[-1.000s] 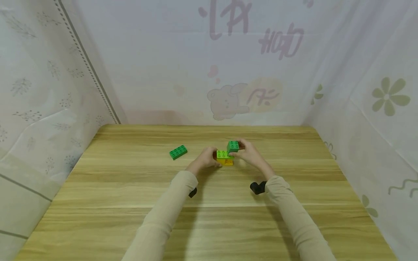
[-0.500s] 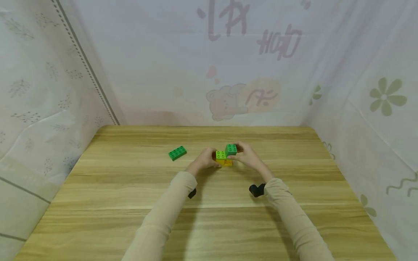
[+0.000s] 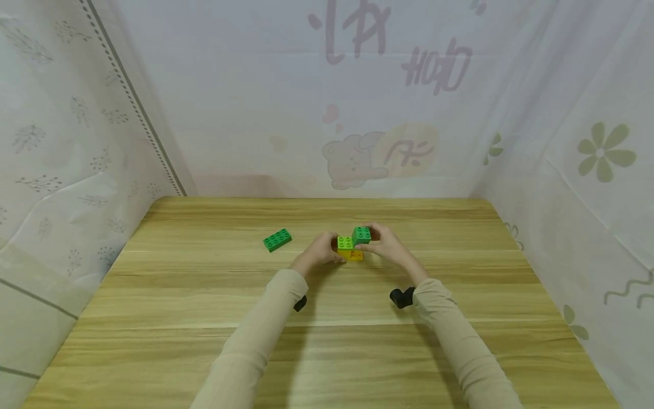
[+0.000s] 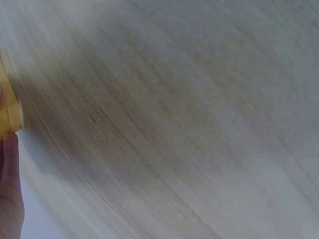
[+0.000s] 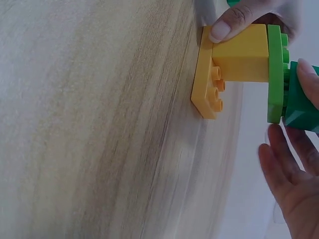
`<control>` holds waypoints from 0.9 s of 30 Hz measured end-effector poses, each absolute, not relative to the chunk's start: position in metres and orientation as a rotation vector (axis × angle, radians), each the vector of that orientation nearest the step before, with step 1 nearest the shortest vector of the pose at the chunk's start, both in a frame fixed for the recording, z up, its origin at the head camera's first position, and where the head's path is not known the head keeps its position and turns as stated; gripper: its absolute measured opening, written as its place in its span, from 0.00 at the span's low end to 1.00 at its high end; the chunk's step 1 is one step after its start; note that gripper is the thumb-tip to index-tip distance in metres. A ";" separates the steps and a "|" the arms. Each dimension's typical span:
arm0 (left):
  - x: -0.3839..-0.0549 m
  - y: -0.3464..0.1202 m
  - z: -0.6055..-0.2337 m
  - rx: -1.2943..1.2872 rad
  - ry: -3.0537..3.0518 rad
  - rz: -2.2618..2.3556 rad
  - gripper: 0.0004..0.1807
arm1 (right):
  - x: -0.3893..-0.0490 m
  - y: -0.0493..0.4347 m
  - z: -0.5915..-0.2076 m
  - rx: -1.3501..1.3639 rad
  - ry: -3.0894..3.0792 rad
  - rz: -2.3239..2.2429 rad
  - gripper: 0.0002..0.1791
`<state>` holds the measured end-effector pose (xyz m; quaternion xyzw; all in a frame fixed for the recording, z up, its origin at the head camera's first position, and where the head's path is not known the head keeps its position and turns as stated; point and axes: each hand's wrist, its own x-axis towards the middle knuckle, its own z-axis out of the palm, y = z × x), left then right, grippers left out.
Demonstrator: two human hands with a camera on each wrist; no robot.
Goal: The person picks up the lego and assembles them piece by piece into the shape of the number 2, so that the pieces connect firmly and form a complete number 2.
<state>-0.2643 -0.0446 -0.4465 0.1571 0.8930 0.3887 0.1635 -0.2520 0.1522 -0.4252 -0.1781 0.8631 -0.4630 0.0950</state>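
Shifted nearer and slightly left, the dark green block (image 3: 361, 234) now covers the right half of the lime plate (image 3: 344, 243), apparently not pressed home, the right hand (image 3: 386, 244) pinching it, the left hand (image 3: 322, 248) gripping the yellow block (image 5: 243, 55) below.

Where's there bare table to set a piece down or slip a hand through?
The table is bare left of the loose green brick, right of the right hand, and between the two sleeves. It's crowded at the stack, gripped by the left hand, with the right hand holding the small green brick at its top.
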 end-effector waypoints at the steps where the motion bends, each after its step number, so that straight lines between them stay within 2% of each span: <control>1: -0.264 -0.045 -0.447 0.447 2.549 1.107 0.24 | -0.249 0.151 -0.421 -0.527 2.552 -1.368 0.28; 4: -0.264 -0.044 -0.447 0.444 2.552 1.108 0.24 | -0.241 0.149 -0.406 -0.548 2.521 -1.369 0.27; 11: -0.264 -0.044 -0.446 0.442 2.551 1.110 0.24 | -0.262 0.157 -0.432 -0.527 2.451 -1.384 0.29; 27: -0.265 -0.044 -0.446 0.450 2.548 1.099 0.22 | -0.266 0.158 -0.429 -0.499 2.400 -1.385 0.29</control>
